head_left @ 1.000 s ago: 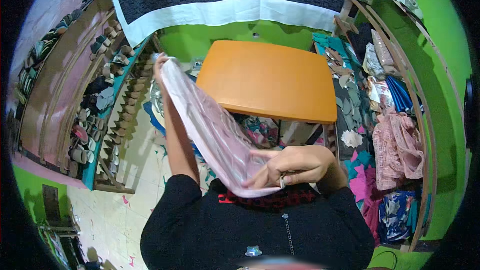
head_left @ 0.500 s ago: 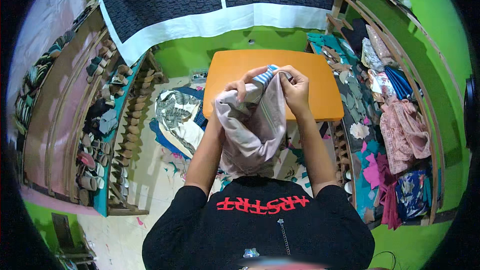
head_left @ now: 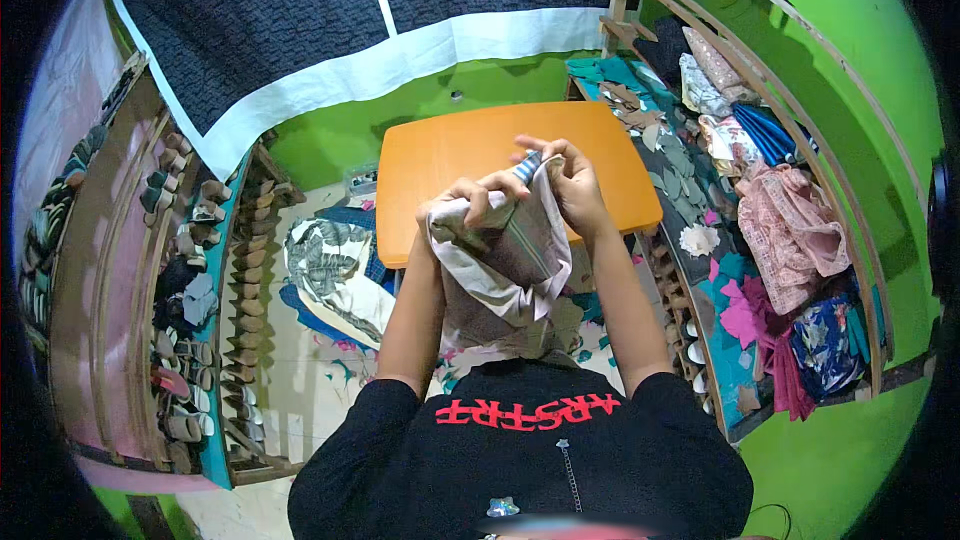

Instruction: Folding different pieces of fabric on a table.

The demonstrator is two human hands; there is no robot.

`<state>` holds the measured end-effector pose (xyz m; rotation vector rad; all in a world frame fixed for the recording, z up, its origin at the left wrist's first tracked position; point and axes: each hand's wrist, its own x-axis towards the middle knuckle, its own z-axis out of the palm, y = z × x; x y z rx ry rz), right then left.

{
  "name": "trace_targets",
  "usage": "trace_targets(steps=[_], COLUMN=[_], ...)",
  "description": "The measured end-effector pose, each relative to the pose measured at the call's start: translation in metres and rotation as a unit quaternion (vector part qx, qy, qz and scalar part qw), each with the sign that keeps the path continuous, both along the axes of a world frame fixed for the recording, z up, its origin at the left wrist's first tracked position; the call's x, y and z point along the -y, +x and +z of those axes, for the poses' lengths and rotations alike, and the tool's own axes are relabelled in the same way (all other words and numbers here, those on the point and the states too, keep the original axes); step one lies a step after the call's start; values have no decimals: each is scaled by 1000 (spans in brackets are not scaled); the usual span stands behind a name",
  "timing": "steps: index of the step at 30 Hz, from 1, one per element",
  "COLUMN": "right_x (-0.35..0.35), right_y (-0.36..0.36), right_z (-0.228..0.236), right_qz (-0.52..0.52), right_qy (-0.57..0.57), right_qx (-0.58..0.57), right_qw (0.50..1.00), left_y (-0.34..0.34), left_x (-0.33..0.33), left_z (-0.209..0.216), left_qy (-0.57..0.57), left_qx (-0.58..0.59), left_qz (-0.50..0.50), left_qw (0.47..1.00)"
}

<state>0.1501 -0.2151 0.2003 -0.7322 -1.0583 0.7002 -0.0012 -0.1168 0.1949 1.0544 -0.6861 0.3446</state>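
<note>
Both my hands hold up a pale pinkish-grey garment (head_left: 505,285) with thin stripes, its cloth hanging in folds between my forearms. My left hand (head_left: 470,202) is closed on its left edge, fingers curled over the cloth. My right hand (head_left: 575,190) pinches the upper right edge, beside a blue-and-white striped piece of cloth (head_left: 527,167) at the top. Whether that piece is part of the garment I cannot tell. Behind my hands stands an orange table (head_left: 430,155); the garment hangs in front of its near edge.
A heap of clothes (head_left: 340,270), white and dark blue, lies on the floor left of the table. Shoe racks (head_left: 190,310) line the left side. Along the right, shelves bear a pink garment (head_left: 790,225) and cloth scraps (head_left: 680,175). A dark curtain (head_left: 270,30) hangs behind.
The view has turned, so the table and heap sit further left. My left fingers have curled down more over the cloth. The garment is still in both hands, its folds slightly shifted.
</note>
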Motion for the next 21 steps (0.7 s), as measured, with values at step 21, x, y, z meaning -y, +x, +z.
trace_targets(steps=[21], right_x=[-65], right_y=[106], right_z=[19], right_qz=[41], right_qy=[-121], right_qx=[141], right_qw=[982], left_y=[13], left_x=[-52], left_z=[33], left_qy=[263], left_qx=[-296], left_qz=[437], left_qw=[808])
